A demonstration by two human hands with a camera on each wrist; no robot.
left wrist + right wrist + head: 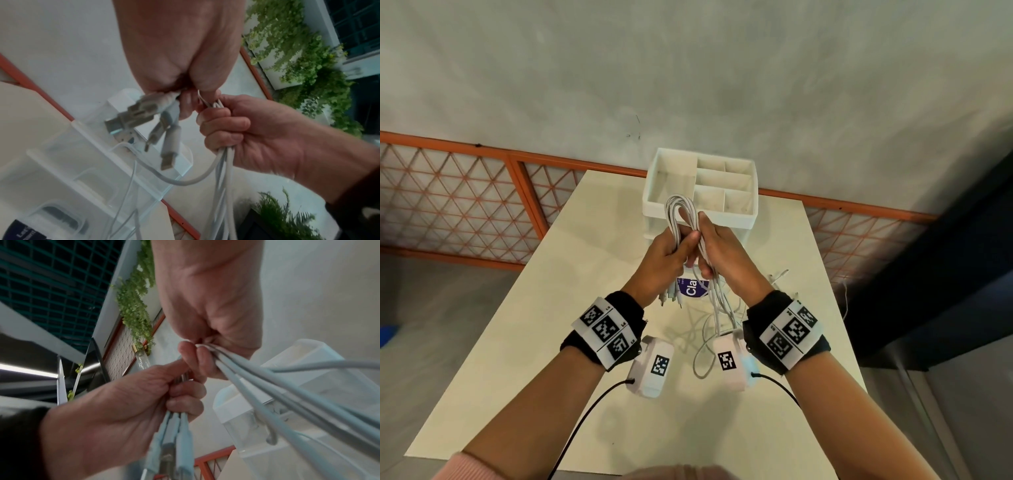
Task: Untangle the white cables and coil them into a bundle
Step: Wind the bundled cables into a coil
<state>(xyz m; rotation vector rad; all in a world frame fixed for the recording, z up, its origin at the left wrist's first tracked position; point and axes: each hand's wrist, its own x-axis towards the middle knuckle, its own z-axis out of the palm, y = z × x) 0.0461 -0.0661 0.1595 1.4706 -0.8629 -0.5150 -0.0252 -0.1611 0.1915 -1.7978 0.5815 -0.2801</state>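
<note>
1. Progress looks to be at about the middle: the white cables [683, 219] are gathered into one looped hank held up above the table [524, 325], between the two hands, with the loop's top arching over the near rim of the organizer.

2. Left hand [666, 251] has its fingers [185, 395] curled round one side of the hank; from its underside a cluster of plug ends [144, 113] sticks out, so those ends appear already sorted and lined up together.

3. Right hand [717, 248] has its fingers [224, 123] clenched round the other side of the hank, several strands running through the fist.

4. What is left, as I judge it: the loose lengths [717, 308] hanging from the right hand down to the table are not yet coiled. They trail in slack curves between the wrists, and whether any knots remain in them I cannot tell.

5. A stray connector end [779, 275] lies on the table to the right, apart from the hank; it probably needs drawing in.

6. Containers: a white divided organizer [700, 186] stands at the far side of the table. Its compartments look bare, though the near ones are partly hidden behind the cable loop.

7. A clear plastic box [86, 162] sits beneath the hands. Some cable strands hang across it; whether any lie inside I cannot tell. A purple label [692, 286] shows below the hands.
</note>
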